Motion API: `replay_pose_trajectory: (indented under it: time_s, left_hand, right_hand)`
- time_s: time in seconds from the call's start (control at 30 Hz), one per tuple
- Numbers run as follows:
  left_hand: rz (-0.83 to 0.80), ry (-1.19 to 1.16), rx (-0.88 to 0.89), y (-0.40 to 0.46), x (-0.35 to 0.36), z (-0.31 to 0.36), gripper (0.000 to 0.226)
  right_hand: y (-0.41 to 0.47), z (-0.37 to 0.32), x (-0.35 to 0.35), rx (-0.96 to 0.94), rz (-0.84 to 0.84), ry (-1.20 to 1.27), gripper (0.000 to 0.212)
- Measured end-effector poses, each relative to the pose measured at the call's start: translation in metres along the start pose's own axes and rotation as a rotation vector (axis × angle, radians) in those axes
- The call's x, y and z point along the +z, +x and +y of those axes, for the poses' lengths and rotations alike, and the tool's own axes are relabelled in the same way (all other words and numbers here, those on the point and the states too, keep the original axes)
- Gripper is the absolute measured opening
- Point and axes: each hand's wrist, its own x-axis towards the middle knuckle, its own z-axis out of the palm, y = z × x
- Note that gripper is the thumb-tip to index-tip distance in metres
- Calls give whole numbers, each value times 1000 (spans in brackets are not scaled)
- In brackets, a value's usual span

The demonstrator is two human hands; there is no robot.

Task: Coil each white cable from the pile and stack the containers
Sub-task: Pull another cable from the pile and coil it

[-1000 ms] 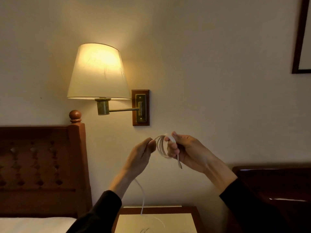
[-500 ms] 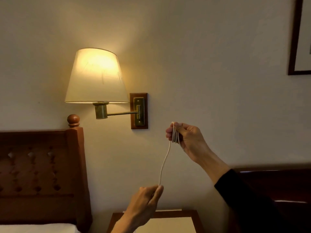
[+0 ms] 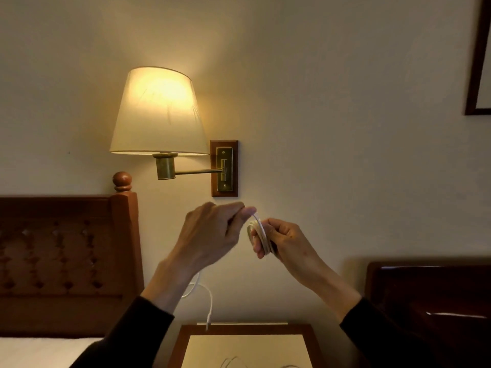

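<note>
I hold a white cable (image 3: pixel 261 235) in the air in front of the wall. My right hand (image 3: pixel 285 241) grips several wound loops of it. My left hand (image 3: pixel 212 235) is raised beside the loops and pinches the strand between thumb and fingers. The loose tail (image 3: pixel 210 304) hangs below my left wrist, and its plug end dangles just above the nightstand (image 3: pixel 247 330). More white cable (image 3: pixel 231 363) lies on the nightstand top at the bottom edge. No containers are in view.
A lit wall lamp (image 3: pixel 159 112) on a brass arm hangs above my hands. A wooden headboard (image 3: pixel 66 251) and white bedding stand at the left. Dark glossy furniture (image 3: pixel 430 301) is at the right, and a picture frame (image 3: pixel 478 62) hangs at the upper right.
My left hand rose from low near the nightstand up to the coil, bringing the strand along. My right hand with the loops dropped slightly. The hanging tail is shorter.
</note>
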Motion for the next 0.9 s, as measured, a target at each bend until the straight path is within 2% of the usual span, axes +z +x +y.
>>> replay_pose_trajectory:
  time_s: [0.1, 0.17, 0.23, 0.37, 0.53, 0.67, 0.8, 0.9]
  left_hand:
    - [21, 12, -69, 4, 3, -9, 37]
    - [3, -28, -144, 3, 12, -17, 44]
    - [-19, -177, -220, -5, 26, -23, 50]
    - [1, -507, -343, -38, 61, -24, 40]
    - [42, -499, -527, -73, 94, -20, 40]
    - [-36, -364, -575, -95, 102, -17, 38]
    - [-223, -19, -384, -86, 81, 13, 39]
    - [-136, 105, -235, -59, 47, 39, 36]
  right_hand:
    - [-11, 0, 6, 42, -20, 131, 42]
    - [-14, -4, 6, 100, 9, 231, 42]
    - [-15, -10, 4, 163, 3, 348, 41]
    - [-12, -24, 2, 175, -39, 550, 39]
    - [6, -24, -2, 206, 65, 666, 33]
    - [20, -23, -12, 121, 160, 623, 28]
    - [29, -14, -13, 11, 240, 221, 25]
    - [29, -7, -11, -41, 236, 41, 24]
